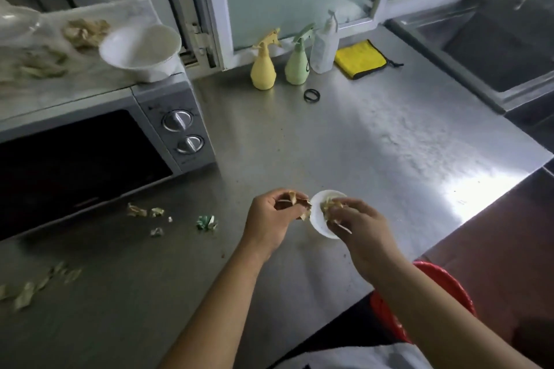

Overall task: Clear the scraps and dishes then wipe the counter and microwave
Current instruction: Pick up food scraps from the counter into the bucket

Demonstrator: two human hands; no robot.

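Head view: the left hand (269, 216) curls its fingers round a clutch of scraps (295, 204) just left of the small white dish (317, 223) on the steel counter (374, 144); the right hand (356, 225) pinches more scraps inside that dish. Further left of the dish loose scraps (156, 217) lie before the microwave (99, 141), which bears a white bowl (141, 49); beyond the dish stand spray bottles (263, 66) and a yellow cloth (361, 58).
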